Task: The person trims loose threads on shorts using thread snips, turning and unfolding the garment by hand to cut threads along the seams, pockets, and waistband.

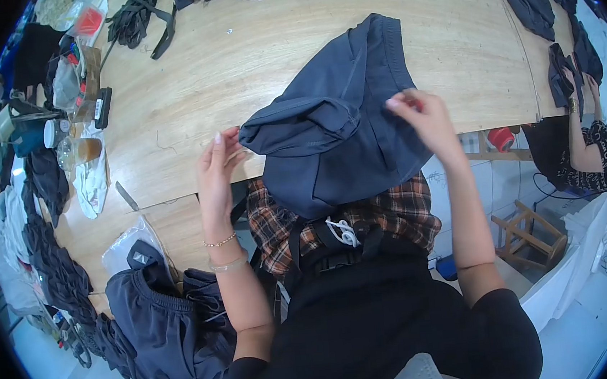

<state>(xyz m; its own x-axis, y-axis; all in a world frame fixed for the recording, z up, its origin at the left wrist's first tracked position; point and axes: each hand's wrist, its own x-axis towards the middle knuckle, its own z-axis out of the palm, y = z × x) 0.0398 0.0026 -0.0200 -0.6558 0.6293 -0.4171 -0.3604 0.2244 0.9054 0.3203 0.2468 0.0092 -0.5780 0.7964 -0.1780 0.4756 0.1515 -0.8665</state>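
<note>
A dark blue-grey garment (341, 128) with an elastic waistband lies across the table's front edge, part of it hanging over the person's lap. One leg is folded back, its opening bunched in the middle. Beside the left end of that folded leg is my left hand (220, 159), palm up, fingers apart, its fingertips close to the fabric edge. My right hand (423, 115) is over the garment's right side near the waistband, with thumb and forefinger a little apart and the other fingers curled. Neither hand visibly grips the cloth.
Dark garments (164, 324) are piled at the lower left, near a plastic bag (124, 245). Snips (127, 195), a jar (55, 132) and black straps (137, 20) lie on the table (184, 63). A co-worker's arm (583, 147) and a wooden stool (531, 234) are at right.
</note>
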